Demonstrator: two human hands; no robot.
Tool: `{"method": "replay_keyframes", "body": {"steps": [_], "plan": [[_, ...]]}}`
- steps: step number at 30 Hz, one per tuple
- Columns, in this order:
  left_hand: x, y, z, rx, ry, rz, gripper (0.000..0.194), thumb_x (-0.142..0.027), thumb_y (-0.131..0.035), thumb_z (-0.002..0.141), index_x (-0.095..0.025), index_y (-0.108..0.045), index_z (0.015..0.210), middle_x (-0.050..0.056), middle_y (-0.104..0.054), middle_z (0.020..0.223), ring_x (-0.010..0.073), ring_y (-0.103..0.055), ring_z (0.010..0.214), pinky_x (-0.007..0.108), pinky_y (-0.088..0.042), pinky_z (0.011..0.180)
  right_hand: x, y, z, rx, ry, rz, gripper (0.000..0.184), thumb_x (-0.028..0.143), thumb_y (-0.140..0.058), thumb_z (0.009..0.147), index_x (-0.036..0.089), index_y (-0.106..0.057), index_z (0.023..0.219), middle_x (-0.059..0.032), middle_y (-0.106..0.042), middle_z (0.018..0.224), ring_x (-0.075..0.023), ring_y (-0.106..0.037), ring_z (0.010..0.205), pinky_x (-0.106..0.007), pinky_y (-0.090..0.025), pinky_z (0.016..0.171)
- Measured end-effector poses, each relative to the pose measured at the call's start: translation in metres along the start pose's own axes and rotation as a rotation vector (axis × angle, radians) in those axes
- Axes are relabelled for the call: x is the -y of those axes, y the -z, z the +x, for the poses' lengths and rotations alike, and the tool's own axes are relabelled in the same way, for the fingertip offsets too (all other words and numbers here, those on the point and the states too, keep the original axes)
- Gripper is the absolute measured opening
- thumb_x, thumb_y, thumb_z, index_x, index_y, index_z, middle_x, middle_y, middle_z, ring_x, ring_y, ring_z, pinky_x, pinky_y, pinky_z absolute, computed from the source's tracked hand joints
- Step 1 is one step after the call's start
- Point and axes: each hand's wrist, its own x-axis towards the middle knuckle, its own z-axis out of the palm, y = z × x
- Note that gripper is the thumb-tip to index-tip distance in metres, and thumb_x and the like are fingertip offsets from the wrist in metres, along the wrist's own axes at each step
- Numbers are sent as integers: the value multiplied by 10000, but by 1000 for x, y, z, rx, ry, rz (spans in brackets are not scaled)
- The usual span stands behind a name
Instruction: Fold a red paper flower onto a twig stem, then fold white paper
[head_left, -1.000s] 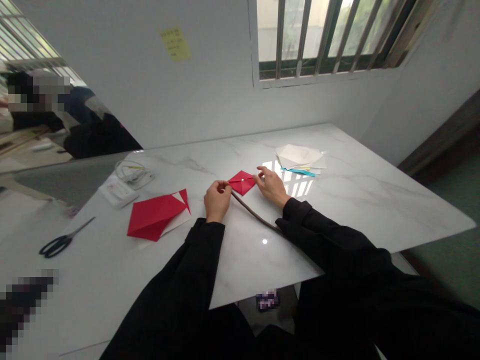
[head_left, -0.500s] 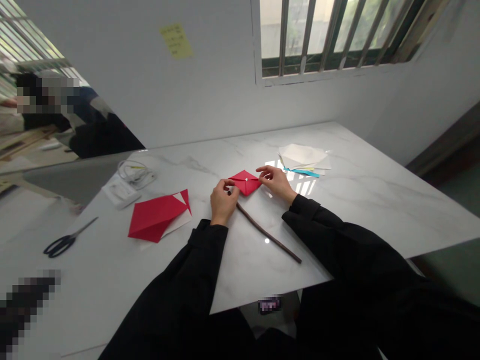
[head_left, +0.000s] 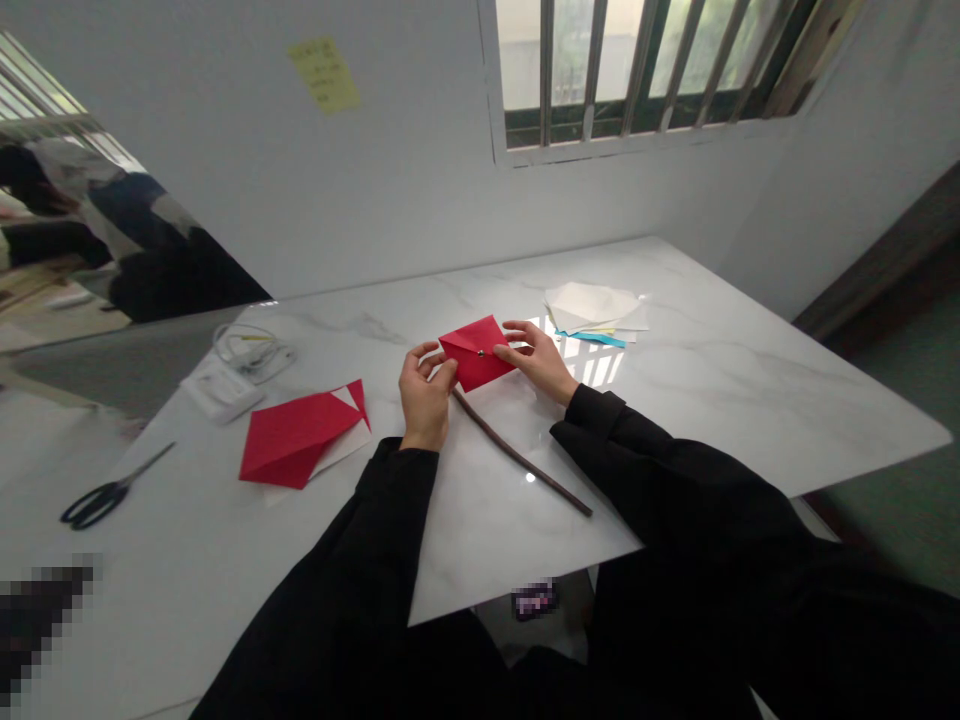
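Between my two hands is a piece of folded red paper [head_left: 474,370], tilted up from the tabletop, with flaps meeting at a small shiny pin-like dot in its middle. My left hand [head_left: 425,395] pinches its left edge between thumb and fingers. On the right edge, my right hand [head_left: 541,362] grips it, the thumb resting on the front near the dot. A thin brown stick [head_left: 525,462] lies on the table below, its upper end close to my left hand. More red paper [head_left: 292,435], partly folded over white sheets, lies to the left.
Black-handled scissors [head_left: 105,502] lie at the far left of the marbled white table [head_left: 720,400]. Near them sit a white case [head_left: 221,392] and a coiled cable [head_left: 251,352]. White and blue paper scraps [head_left: 592,308] lie at the back right. A person [head_left: 150,250] is beyond the wall.
The red paper has been raised and tipped, showing more of its front. My right thumb has come onto its face. The view has shifted slightly, while the stick stays in place.
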Motion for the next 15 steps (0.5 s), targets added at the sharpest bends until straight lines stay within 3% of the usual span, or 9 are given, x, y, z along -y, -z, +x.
{"method": "replay_keyframes", "body": {"steps": [3, 5, 9, 15], "plan": [[2, 0, 0, 104, 100, -75, 514, -256, -888, 703, -217, -654, 1160, 24, -764, 1000, 172, -740, 867, 271, -593, 765, -4, 0, 1, 132, -84, 216, 613, 569, -964, 690, 196, -741, 1122, -84, -821, 1063, -248, -774, 962, -409, -628, 945], [3, -1, -3, 181, 156, -78, 527, -307, -907, 713, -199, -666, 1169, 58, -791, 1043, 213, -767, 938, 328, -624, 834, -5, 0, 0, 138, -103, 272, 583, 577, -987, 658, 198, -756, 1037, -64, -831, 1024, -243, -778, 943, -407, -631, 954], [6, -2, -8, 275, 194, -44, 540, -334, -926, 713, -167, -709, 1178, 101, -822, 1093, 277, -784, 1044, 409, -635, 943, -2, 0, -2, 137, -96, 296, 555, 560, -992, 681, 195, -775, 1039, -51, -833, 1026, -225, -779, 933, -385, -631, 946], [6, -1, -9, 291, 208, -36, 519, -320, -924, 708, -151, -738, 1163, 93, -836, 1047, 263, -794, 977, 404, -638, 927, 1, 1, -3, 152, -118, 305, 575, 552, -1002, 658, 189, -764, 1035, -55, -833, 1023, -223, -781, 928, -380, -632, 943]]}}
